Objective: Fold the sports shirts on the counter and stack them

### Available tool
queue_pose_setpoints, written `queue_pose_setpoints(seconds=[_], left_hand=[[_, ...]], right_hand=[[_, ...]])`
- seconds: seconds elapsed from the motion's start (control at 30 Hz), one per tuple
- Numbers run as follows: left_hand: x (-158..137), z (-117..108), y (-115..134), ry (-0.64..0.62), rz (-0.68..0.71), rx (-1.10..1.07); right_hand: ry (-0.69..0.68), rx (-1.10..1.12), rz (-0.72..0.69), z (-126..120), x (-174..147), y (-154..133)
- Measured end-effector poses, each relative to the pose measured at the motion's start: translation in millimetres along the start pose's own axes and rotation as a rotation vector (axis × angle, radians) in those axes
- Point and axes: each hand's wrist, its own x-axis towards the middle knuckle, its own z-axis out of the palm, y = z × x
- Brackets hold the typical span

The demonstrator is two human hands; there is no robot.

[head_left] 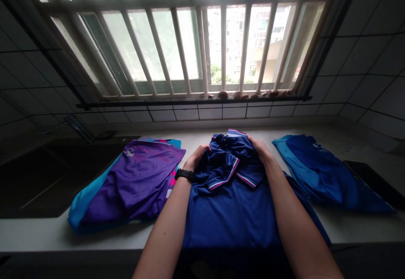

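Observation:
A navy blue polo shirt [230, 211] lies on the counter in front of me, its lower part hanging over the front edge. Its striped collar [237, 132] points toward the window, and both sleeves, edged in red and white, are bunched over the chest. My left hand [196, 157], below a black wristband, grips the shirt's left shoulder side with curled fingers. On the opposite side, my right hand [257, 147] holds the cloth near the collar. Fabric partly hides the fingertips of both hands.
To the left lies a pile of purple and turquoise shirts [126, 186], beside a dark sink [41, 178] with a faucet [79, 128]. Blue shirts [325, 173] lie at the right, next to a black object [373, 182]. A barred window [202, 43] rises behind the counter.

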Motion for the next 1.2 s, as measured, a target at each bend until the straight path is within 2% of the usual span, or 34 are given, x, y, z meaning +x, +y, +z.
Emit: queue_pose_setpoints(seconds=[0.1,0.17,0.23,0.33,0.5,0.57,0.63,0.7,0.8,0.87,0.93,1.07,1.13,1.2], left_hand=[[0.0,6.1,4.6,-0.045,-0.036,-0.087],[0.1,7.7,6.5,-0.071,-0.057,-0.138],[-0.1,6.9,9.1,-0.027,-0.066,-0.142],[-0.4,1.9,16.3,0.217,0.001,-0.057],[-5.0,-7.6,32.8,0.781,0.176,0.115],[-9.4,-8.8,38.6,0.879,0.201,0.248],[-14.6,-7.5,43.5,0.808,0.176,0.441],[-19.1,-4.1,47.2,0.579,0.098,0.598],[-22.9,2.6,49.4,0.158,0.023,0.649],[-23.5,6.3,49.2,0.018,0.016,0.651],[-23.1,7.8,49.2,0.058,-0.003,0.682],[-22.0,-0.1,55.4,0.384,-0.051,0.699],[-23.9,-9.6,64.3,0.496,-0.015,0.669],[-31.4,-20.5,77.8,0.561,0.082,0.635]], right_hand=[[-0.008,-0.076,-0.161,0.1,1.5,-2.6],[0.072,-0.136,-0.269,1.0,6.0,-3.7],[0.177,-0.178,-0.376,2.4,10.3,-4.6],[0.270,-0.188,-0.566,3.9,12.2,-7.1],[0.383,-0.220,-0.842,2.2,6.9,-13.9],[0.419,-0.194,-0.861,1.3,5.9,-16.2],[0.385,-0.120,-0.836,1.4,6.2,-17.4],[0.269,-0.014,-0.802,2.6,6.6,-17.4],[0.055,0.109,-0.728,5.5,5.5,-15.6],[-0.045,0.143,-0.669,7.5,3.8,-14.8],[-0.086,0.154,-0.642,9.3,2.1,-15.5],[-0.090,0.065,-0.616,11.5,-3.3,-24.0],[-0.118,-0.064,-0.573,9.9,-10.1,-32.3],[-0.136,-0.167,-0.562,4.7,-22.7,-43.3]])
